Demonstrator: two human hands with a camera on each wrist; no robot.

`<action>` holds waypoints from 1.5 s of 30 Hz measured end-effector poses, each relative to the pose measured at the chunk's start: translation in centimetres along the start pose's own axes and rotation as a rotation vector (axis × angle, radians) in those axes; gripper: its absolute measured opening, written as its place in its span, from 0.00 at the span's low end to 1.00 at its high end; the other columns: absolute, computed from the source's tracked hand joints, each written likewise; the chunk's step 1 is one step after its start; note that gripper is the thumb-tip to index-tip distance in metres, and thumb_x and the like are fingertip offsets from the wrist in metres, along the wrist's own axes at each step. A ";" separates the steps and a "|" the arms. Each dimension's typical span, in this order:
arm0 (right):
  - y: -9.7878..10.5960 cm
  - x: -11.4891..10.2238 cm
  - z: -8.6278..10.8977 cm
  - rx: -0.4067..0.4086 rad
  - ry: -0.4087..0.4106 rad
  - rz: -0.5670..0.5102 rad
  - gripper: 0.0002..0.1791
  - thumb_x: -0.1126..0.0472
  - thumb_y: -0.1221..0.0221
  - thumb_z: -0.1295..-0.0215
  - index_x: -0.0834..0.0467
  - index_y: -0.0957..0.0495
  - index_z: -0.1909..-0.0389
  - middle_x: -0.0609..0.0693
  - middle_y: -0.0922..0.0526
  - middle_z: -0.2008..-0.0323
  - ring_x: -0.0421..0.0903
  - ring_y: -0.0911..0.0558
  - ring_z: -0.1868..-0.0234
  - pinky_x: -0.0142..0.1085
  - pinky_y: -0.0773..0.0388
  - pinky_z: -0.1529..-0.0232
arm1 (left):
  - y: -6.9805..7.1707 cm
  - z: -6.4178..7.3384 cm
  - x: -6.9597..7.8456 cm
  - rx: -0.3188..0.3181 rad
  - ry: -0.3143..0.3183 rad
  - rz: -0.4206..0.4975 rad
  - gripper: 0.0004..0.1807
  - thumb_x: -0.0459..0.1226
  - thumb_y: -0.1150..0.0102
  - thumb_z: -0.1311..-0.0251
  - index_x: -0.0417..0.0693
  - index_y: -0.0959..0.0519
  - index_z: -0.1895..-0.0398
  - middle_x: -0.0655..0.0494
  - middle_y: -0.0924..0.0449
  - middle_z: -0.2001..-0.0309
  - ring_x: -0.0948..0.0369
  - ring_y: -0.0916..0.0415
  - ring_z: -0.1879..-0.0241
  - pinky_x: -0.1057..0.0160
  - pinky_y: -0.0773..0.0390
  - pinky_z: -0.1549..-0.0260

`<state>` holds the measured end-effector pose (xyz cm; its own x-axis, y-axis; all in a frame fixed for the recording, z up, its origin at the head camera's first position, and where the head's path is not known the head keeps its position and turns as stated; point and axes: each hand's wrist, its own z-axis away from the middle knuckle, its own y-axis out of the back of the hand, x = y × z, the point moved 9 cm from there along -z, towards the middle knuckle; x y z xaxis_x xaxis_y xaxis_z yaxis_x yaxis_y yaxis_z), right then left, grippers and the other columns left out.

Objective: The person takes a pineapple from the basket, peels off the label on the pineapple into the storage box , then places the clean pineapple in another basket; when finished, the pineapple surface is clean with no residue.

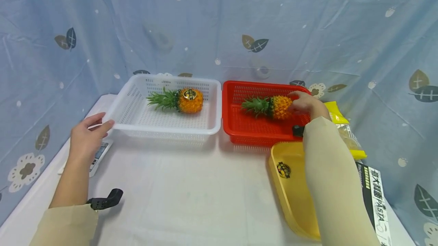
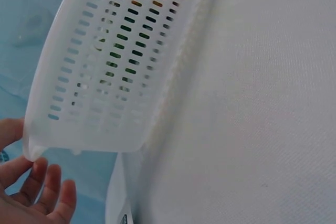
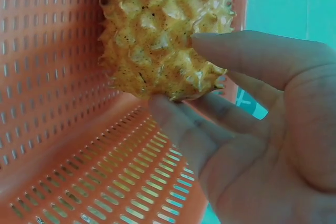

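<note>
At the left, my left hand [image 1: 85,135] pinches the front left corner of the white basket [image 1: 161,127], thumb and fingers on either side of its rim. A pineapple [image 1: 193,105] with a round dark-and-gold sticker lies in that basket, leaves to the left. My right hand [image 1: 303,104] reaches into the red basket [image 1: 254,136] and grips the base of a second pineapple [image 1: 280,108]. Its thumb lies along one side of the fruit and the fingers sit under the bottom end, as the right wrist view shows. This fruit's leaves also point left.
A yellow tray [image 1: 284,200] with a loose sticker [image 1: 283,170] stands in front of the red basket, partly under my right sleeve. Right of it lie a yellow-and-clear bag [image 1: 347,134] and a black-and-white pasta pack [image 1: 378,200]. A white device [image 1: 99,156] lies beneath my left wrist.
</note>
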<state>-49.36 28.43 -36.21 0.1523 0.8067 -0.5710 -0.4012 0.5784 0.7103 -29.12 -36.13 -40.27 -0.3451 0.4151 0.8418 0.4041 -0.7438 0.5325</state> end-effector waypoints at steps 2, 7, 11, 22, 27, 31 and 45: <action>0.0 -0.1 0.1 -0.002 0.006 0.009 0.44 0.61 0.41 0.28 0.60 0.53 0.18 0.70 0.51 0.22 0.69 0.39 0.30 0.61 0.34 0.27 | -0.1 0.0 -0.1 0.004 -0.005 0.013 0.40 0.60 0.46 0.29 0.55 0.40 0.19 0.45 0.36 0.25 0.69 0.28 0.54 0.62 0.18 0.42; 0.7 -0.2 0.5 0.031 0.014 0.092 0.43 0.56 0.42 0.28 0.61 0.52 0.19 0.71 0.52 0.22 0.71 0.40 0.30 0.65 0.32 0.31 | -0.8 0.1 0.0 0.024 -0.044 0.058 0.37 0.55 0.44 0.28 0.52 0.37 0.20 0.44 0.32 0.28 0.77 0.28 0.59 0.77 0.19 0.57; 1.2 -0.8 1.0 0.054 0.035 0.094 0.44 0.57 0.43 0.28 0.63 0.54 0.19 0.72 0.50 0.23 0.71 0.36 0.31 0.64 0.28 0.34 | -0.8 0.2 0.1 0.042 -0.054 0.040 0.37 0.55 0.45 0.27 0.53 0.37 0.20 0.45 0.30 0.29 0.78 0.29 0.61 0.75 0.19 0.56; 1.8 -3.9 3.5 0.066 0.125 0.061 0.44 0.54 0.48 0.22 0.59 0.61 0.16 0.71 0.52 0.20 0.72 0.40 0.26 0.67 0.33 0.31 | -0.1 0.7 -0.5 0.036 -0.074 0.031 0.37 0.55 0.45 0.27 0.51 0.36 0.21 0.42 0.30 0.29 0.77 0.29 0.59 0.81 0.23 0.62; 1.8 -6.7 4.5 0.068 0.180 0.022 0.44 0.53 0.47 0.21 0.54 0.63 0.16 0.69 0.50 0.20 0.71 0.41 0.24 0.67 0.36 0.30 | 0.3 0.7 -0.7 0.032 -0.057 0.008 0.38 0.57 0.46 0.28 0.53 0.38 0.20 0.43 0.32 0.28 0.60 0.27 0.44 0.55 0.18 0.41; 1.1 -9.1 5.7 0.066 0.235 0.036 0.43 0.52 0.46 0.21 0.52 0.59 0.15 0.67 0.46 0.20 0.70 0.38 0.25 0.66 0.32 0.31 | 0.2 0.8 -0.7 0.023 -0.062 0.007 0.39 0.58 0.48 0.27 0.52 0.39 0.19 0.42 0.32 0.27 0.48 0.29 0.36 0.43 0.24 0.36; -2.6 -14.9 7.4 0.049 0.419 -0.007 0.35 0.57 0.43 0.24 0.52 0.42 0.20 0.63 0.34 0.25 0.62 0.28 0.29 0.60 0.27 0.33 | -0.2 0.1 0.0 0.027 -0.112 0.044 0.37 0.56 0.47 0.27 0.51 0.37 0.20 0.45 0.33 0.28 0.58 0.31 0.41 0.67 0.19 0.48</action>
<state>-43.88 15.81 -26.46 -0.2292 0.6896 -0.6870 -0.3565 0.5972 0.7185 -29.09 -35.87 -40.36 -0.2307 0.4397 0.8680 0.4397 -0.7487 0.4961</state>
